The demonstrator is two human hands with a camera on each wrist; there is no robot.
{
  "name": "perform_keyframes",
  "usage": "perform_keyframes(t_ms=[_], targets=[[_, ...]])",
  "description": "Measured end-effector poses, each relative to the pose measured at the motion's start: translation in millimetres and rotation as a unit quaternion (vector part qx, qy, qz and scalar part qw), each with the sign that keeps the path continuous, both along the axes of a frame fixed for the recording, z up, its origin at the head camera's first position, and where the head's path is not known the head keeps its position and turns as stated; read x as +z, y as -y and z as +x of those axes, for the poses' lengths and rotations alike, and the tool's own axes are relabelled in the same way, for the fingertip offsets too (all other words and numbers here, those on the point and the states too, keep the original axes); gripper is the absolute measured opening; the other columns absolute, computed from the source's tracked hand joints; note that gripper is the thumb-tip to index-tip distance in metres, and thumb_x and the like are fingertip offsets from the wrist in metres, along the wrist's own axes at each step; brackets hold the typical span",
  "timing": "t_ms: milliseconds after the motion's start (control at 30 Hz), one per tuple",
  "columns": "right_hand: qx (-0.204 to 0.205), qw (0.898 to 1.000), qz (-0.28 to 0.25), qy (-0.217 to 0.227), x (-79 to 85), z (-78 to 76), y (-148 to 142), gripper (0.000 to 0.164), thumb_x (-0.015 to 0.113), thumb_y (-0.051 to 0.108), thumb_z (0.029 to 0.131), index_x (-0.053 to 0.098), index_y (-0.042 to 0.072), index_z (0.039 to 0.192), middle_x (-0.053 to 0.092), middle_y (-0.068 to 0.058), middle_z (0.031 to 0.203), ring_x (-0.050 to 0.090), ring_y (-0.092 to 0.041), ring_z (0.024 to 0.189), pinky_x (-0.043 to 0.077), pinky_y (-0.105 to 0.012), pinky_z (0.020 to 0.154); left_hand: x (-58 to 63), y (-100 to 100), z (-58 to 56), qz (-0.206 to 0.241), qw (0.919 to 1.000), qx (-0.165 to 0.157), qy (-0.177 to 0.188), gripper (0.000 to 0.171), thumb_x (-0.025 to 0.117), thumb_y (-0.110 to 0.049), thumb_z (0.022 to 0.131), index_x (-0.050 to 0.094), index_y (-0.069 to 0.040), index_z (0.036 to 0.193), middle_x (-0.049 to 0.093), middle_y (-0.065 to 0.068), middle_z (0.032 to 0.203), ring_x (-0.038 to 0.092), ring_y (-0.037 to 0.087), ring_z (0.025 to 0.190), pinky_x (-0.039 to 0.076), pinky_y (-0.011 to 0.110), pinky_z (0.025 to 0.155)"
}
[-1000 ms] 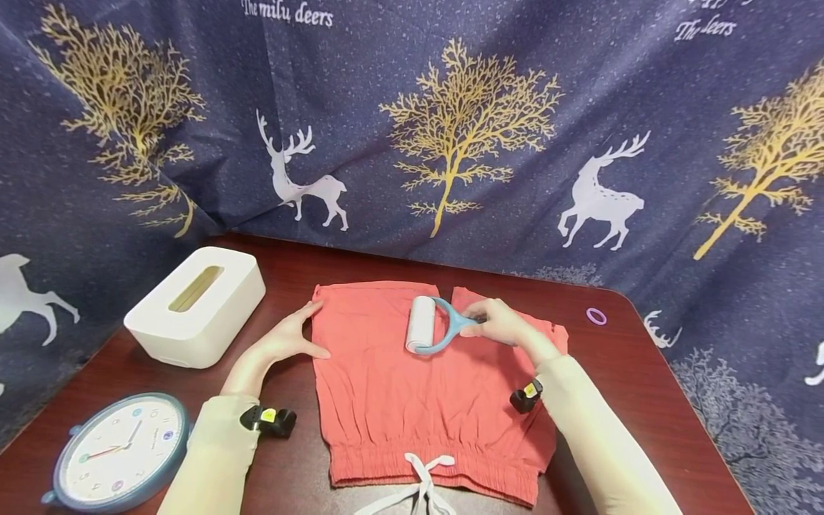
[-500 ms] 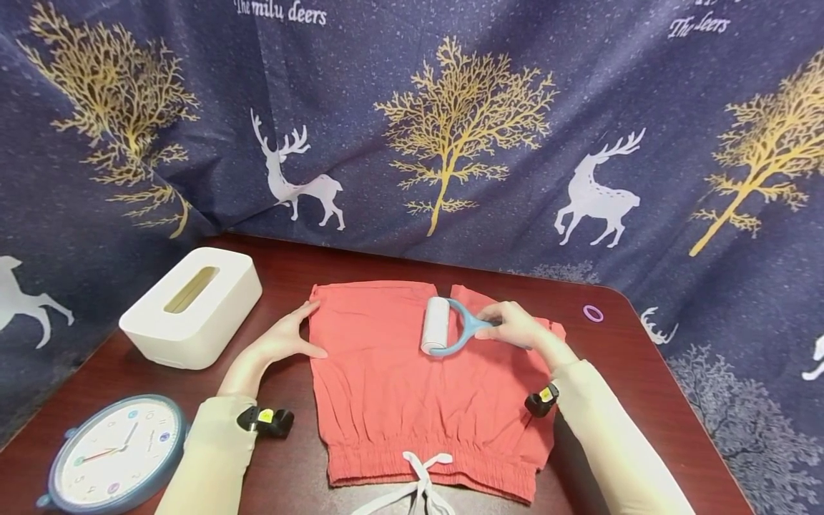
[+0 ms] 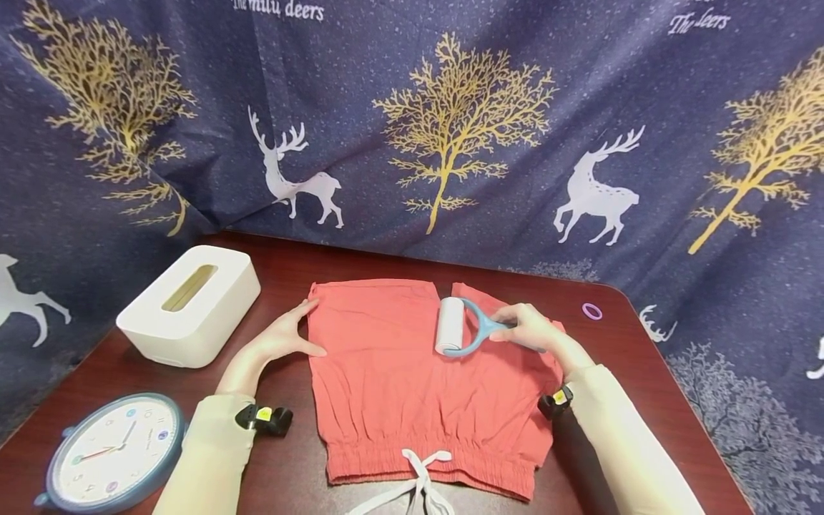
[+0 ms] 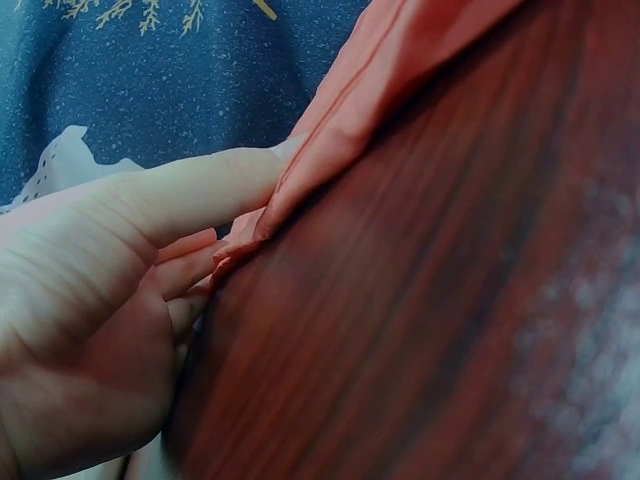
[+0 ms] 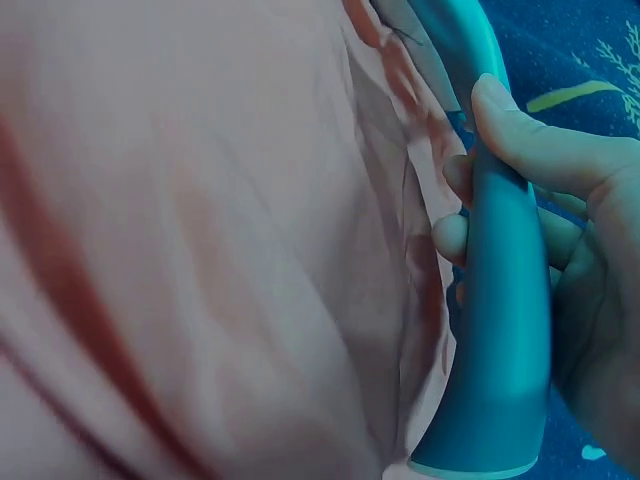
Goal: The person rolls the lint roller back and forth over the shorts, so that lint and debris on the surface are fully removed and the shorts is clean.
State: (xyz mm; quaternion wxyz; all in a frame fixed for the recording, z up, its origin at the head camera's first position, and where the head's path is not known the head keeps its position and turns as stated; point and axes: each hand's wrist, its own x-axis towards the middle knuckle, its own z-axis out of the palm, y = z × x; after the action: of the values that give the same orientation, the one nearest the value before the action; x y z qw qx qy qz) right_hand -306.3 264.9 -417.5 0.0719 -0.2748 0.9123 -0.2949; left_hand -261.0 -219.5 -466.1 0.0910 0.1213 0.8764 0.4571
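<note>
Red-coral shorts (image 3: 380,372) lie flat on the table, with a gathered waistband and white drawstring toward the near side. My right hand (image 3: 524,325) grips the blue handle of a lint roller (image 3: 450,325), whose white cylinder lies over the middle of the shorts near the gap between the legs. The right wrist view shows fingers and thumb wrapped round the handle (image 5: 505,300). At the left edge of the shorts, my left hand (image 3: 283,340) rests with thumb and fingers spread apart. In the left wrist view its thumb (image 4: 215,190) presses on the fabric edge.
A white tissue box (image 3: 189,304) stands on the dark red table (image 3: 618,379) at the back left. Nearer, a blue-rimmed clock (image 3: 116,454) lies face up. A small purple ring (image 3: 591,311) lies at the far right. Patterned navy cloth (image 3: 360,129) hangs behind.
My right hand has moved to the right with the lint roller, its cylinder passing from the left leg to the middle of the shorts. The left hand stays at the left edge.
</note>
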Motion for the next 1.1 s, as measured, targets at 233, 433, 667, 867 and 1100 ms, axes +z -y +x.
perform_keyframes(t_ms=[233,433,667,867,1100], targets=[[-0.008,1.000,0.010,0.011,0.8,4.2,-10,0.025,0.078,0.022,0.082,0.074,0.006,0.102,0.075,-0.002,0.092,0.066,-0.007,0.083,0.051,-0.026,0.077,-1.0,2,-0.8,0.002,1.0000,-0.003,-0.003,0.114,0.090,-0.024,0.066,0.022,0.004,0.153,0.010,0.031,0.159,0.008,0.046,0.148,0.015,0.062,0.117],[-0.016,1.000,0.021,0.017,4.3,8.2,-20,0.027,0.079,0.023,0.082,0.074,0.007,0.103,0.075,-0.002,0.094,0.067,-0.007,0.085,0.052,-0.027,0.078,-1.8,0,-1.2,0.002,1.0000,-0.002,-0.001,0.115,0.090,-0.024,0.066,0.021,0.005,0.152,0.010,0.032,0.159,0.007,0.047,0.148,0.013,0.062,0.117],[-0.020,0.999,0.018,0.024,6.2,10.7,-30,0.026,0.078,0.022,0.083,0.074,0.007,0.104,0.075,-0.003,0.094,0.066,-0.004,0.084,0.052,-0.024,0.079,-2.5,-1,-1.5,-0.007,1.0000,0.000,-0.002,0.115,0.090,-0.025,0.066,0.022,0.005,0.152,0.012,0.032,0.159,0.009,0.047,0.148,0.014,0.062,0.117],[-0.024,0.999,0.017,0.023,7.6,17.4,-43,0.027,0.077,0.022,0.084,0.074,0.005,0.104,0.075,-0.004,0.095,0.066,-0.004,0.086,0.052,-0.024,0.079,-2.5,-1,-1.9,-0.012,0.9999,0.001,-0.002,0.114,0.090,-0.025,0.066,0.022,0.004,0.153,0.012,0.031,0.159,0.009,0.046,0.148,0.015,0.061,0.117],[-0.041,0.998,0.016,0.034,7.9,22.7,-66,0.023,0.077,0.021,0.084,0.074,0.006,0.101,0.074,-0.002,0.090,0.065,-0.003,0.080,0.051,-0.021,0.077,-0.2,1,-0.7,-0.008,1.0000,-0.002,-0.001,0.114,0.090,-0.026,0.066,0.022,0.003,0.153,0.009,0.031,0.159,0.008,0.046,0.148,0.015,0.062,0.117]])
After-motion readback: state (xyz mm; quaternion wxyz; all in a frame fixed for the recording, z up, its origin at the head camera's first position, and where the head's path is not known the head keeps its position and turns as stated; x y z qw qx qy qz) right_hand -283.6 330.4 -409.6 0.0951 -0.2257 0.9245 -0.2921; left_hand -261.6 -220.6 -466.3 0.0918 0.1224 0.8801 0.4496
